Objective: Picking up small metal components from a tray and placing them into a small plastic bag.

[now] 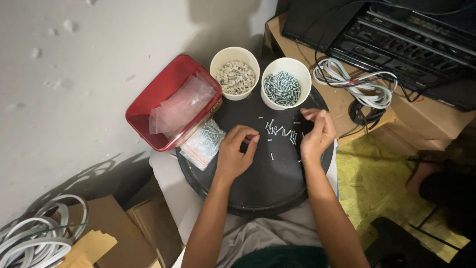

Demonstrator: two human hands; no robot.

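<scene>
A round black tray (258, 186) sits on the person's lap, and everything here is told from that tray.

In the middle of the tray, a bit toward its far side, lies a small bunch of loose silver screws (281, 132). The left hand (236, 155) is on the tray just left of the bunch. Its fingers are curled in and the fingertips (253, 138) are pinched together. They may hold one tiny screw, but it is too small to be sure. The right hand (317, 133) is at the right side of the bunch. Its fingers are bent and partly closed over the screws, and I cannot tell if it holds one.

At the far edge of the tray stand two white cups side by side. The left cup (235, 73) is full of small pale pieces. The right cup (286, 83) is full of silver screws.

At the far left edge of the tray is a red box (148, 106) with clear plastic bags inside. Just by it, on the tray's left rim, lies a small clear bag of screws (203, 141).

Past the tray's far right edge is a coil of white cable (357, 82) on a cardboard box.
</scene>
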